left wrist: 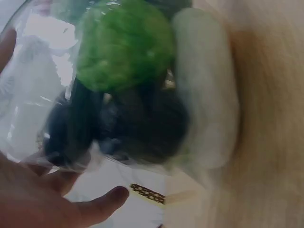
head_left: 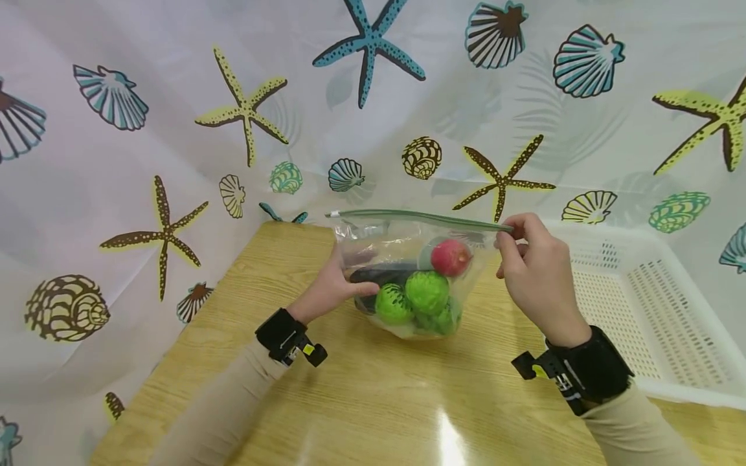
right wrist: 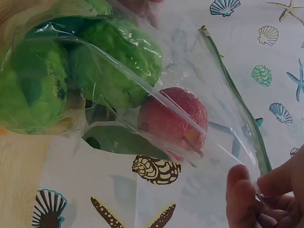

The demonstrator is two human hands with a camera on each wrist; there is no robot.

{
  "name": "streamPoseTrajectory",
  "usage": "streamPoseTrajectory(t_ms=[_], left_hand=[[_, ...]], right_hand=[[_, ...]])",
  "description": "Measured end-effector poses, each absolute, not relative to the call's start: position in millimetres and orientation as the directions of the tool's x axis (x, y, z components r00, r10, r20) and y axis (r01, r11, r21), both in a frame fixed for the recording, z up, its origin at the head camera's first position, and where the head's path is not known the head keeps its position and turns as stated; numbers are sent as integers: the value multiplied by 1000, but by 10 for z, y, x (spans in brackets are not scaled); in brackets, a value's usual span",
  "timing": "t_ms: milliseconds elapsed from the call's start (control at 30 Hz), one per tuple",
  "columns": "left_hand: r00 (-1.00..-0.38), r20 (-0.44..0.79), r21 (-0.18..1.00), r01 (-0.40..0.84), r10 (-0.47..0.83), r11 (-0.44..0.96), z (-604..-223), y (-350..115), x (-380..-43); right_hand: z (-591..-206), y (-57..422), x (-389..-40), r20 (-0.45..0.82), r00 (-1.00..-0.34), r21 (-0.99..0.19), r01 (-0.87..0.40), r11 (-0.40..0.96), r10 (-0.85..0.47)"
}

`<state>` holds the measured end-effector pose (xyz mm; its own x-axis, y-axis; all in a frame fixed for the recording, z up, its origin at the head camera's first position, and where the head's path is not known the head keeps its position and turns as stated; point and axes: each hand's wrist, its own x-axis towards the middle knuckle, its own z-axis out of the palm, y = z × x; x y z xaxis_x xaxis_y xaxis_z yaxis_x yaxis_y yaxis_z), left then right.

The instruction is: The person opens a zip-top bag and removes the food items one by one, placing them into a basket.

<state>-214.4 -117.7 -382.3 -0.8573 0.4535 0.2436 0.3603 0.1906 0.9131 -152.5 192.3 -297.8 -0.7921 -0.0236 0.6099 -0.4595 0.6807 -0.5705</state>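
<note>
A clear zip-top bag (head_left: 402,233) with a green zip strip stands on the table, filled with what look like toy or real fruits and vegetables. A red round fruit (head_left: 451,257), several bright green lumpy balls (head_left: 427,292) and dark pieces (head_left: 384,273) show through it. In the left wrist view a long whitish piece (left wrist: 206,90) lies beside the dark ones. My right hand (head_left: 539,275) pinches the strip's right end between thumb and fingers. At the bag's left side my left hand (head_left: 332,288) touches it, thumb in front and straight fingers behind, partly seen through the plastic.
A white perforated plastic basket (head_left: 693,310) stands at the right of the wooden table (head_left: 373,401). Behind the table hangs a white curtain (head_left: 396,123) printed with starfish and shells. Both wrists carry black straps with small cameras.
</note>
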Motion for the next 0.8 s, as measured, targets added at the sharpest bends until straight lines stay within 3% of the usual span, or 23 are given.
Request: streamPoseTrajectory(t_ms=[233, 500, 600, 800], left_hand=[[-827, 177, 871, 384, 534, 307, -4206, -1186, -2269], [-853, 140, 885, 335, 503, 322, -4243, -1147, -2295], [-864, 129, 888, 319, 487, 330, -4266, -1160, -2288], [-857, 139, 879, 338, 497, 336, -4334, -1169, -2291]], right_hand=[[-3054, 1891, -1540, 488, -871, -694, -427, 579, -57], [-3275, 1826, -1441, 291, -948, -724, -305, 619, -127], [-3396, 1790, -1403, 196, -962, -674, -273, 687, -190], [-3697, 1781, -1353, 37, -951, -425, -292, 857, -305]])
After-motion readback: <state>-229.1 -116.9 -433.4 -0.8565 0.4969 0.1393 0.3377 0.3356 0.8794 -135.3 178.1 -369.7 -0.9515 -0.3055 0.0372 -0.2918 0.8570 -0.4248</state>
